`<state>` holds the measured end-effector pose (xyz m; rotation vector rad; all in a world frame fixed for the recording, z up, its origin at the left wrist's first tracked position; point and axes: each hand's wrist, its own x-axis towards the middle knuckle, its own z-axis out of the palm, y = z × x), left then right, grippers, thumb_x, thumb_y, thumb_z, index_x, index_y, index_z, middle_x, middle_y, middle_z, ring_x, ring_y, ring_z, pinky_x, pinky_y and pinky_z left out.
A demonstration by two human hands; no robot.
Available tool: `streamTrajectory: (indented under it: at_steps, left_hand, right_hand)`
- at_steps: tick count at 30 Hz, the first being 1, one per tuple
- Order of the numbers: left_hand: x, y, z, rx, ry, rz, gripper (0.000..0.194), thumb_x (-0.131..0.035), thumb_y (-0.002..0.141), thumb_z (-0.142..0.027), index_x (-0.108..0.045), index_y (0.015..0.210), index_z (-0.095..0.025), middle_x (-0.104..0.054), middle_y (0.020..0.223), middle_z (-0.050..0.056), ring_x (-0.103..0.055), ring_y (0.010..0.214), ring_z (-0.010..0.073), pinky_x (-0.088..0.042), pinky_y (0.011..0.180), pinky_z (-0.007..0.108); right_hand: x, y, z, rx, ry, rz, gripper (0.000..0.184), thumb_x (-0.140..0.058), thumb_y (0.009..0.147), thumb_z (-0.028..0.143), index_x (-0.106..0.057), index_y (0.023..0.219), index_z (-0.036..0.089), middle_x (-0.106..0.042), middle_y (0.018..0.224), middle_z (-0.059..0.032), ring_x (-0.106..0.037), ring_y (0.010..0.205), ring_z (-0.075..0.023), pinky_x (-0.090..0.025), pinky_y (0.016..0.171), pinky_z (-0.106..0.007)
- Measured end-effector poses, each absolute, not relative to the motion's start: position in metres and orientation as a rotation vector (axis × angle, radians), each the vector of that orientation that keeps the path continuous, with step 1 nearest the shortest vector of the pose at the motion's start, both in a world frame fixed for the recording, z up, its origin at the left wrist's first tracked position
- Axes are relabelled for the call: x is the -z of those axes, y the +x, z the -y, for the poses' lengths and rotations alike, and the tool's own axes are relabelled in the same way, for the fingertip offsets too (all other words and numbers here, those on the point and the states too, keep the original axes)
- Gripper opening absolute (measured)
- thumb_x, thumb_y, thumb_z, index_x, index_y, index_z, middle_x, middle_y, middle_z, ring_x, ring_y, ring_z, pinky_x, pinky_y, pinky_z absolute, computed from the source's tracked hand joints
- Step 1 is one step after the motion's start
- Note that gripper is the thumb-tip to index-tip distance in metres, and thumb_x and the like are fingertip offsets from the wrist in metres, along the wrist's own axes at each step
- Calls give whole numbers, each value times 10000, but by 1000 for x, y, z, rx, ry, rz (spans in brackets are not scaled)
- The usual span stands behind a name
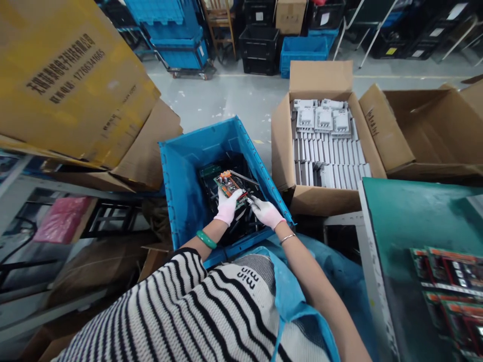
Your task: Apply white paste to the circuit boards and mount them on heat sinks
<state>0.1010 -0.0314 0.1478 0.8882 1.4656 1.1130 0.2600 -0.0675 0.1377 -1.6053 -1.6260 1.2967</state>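
Observation:
Over the blue crate, my left hand (226,207), in a white glove, grips a circuit board (233,187) with orange terminals at its far end. My right hand (266,212), also gloved, is closed around a small metal tool (250,200) whose tip meets the board's near right edge. What kind of tool it is, I cannot make out, as the fingers cover most of it. Below both hands, dark parts and more boards (211,173) lie jumbled inside the blue crate (188,146).
Right of the crate, an open carton (281,146) holds rows of white plastic housings (324,148). An open brown carton (426,115) stands beyond it. Several circuit boards (453,281) lie on the green-topped table (392,216). A large yellow carton (75,75) rises at the left.

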Motion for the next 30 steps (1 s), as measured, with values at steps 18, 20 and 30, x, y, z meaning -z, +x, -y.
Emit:
streamTrajectory:
  at_steps: [18, 20, 30]
  left_hand:
    - [-174, 115, 37, -1233, 987, -1553, 802, -785, 682, -185, -407, 1386, -252, -652, 1215, 65, -661, 1071, 227, -509, 1036, 412]
    - [-178, 98, 38, -1219, 1046, -1526, 802, -794, 663, -199, -420, 1371, -245, -648, 1222, 71, -652, 1095, 237, -501, 1045, 422]
    - [-212, 73, 23, -474, 1254, -1090, 942, -853, 524, -225, -456, 1378, -178, -683, 1169, 89, -668, 1051, 281, -544, 955, 428]
  right_hand:
    - [-129, 259, 60, -1268, -1833, 1402, 325, -480, 944, 269, -647, 1207, 177, -726, 1060, -156, -672, 1084, -286, -492, 982, -372]
    - [-128, 261, 59, -1258, -1839, 1358, 344, -454, 946, 254, -627, 1228, 161, -711, 1116, -162, -656, 1122, -282, -475, 1019, -386]
    - [-139, 263, 64, -1337, -1663, 1317, 926, -787, 658, 286, -363, 1475, 180, -582, 1381, -120, -556, 1266, -248, -401, 1116, -381]
